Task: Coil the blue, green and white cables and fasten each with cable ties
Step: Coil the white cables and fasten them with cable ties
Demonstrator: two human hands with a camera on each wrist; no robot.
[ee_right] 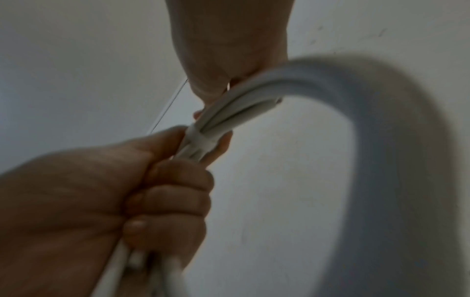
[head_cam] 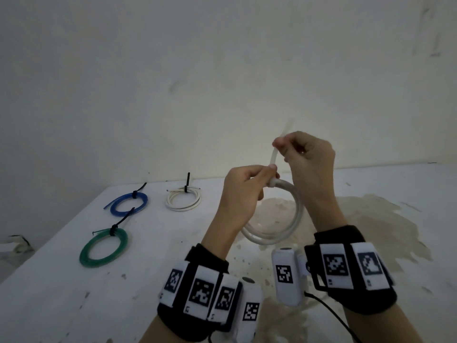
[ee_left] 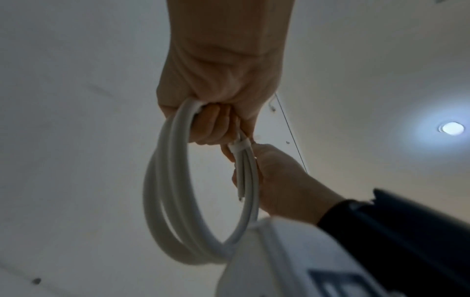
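Cinching the tie on a second white coil, held above the counter (head_cam: 74,305).
Left hand (head_cam: 243,191) grips the coiled white round cable (head_cam: 279,233) at its white plastic cable tie (head_cam: 273,182); right hand (head_cam: 305,154) pinches the tie's tail. Next, likely: pull snug, then set down beside the tied blue coil (head_cam: 128,204), green coil (head_cam: 103,247) and white coil (head_cam: 183,200).

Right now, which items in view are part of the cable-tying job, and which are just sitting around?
In the job:
- white coil, held by left hand
- white cable tie round it, tail pinched by right hand

Lying on the table, already tied:
- blue coil
- green coil
- small white coil
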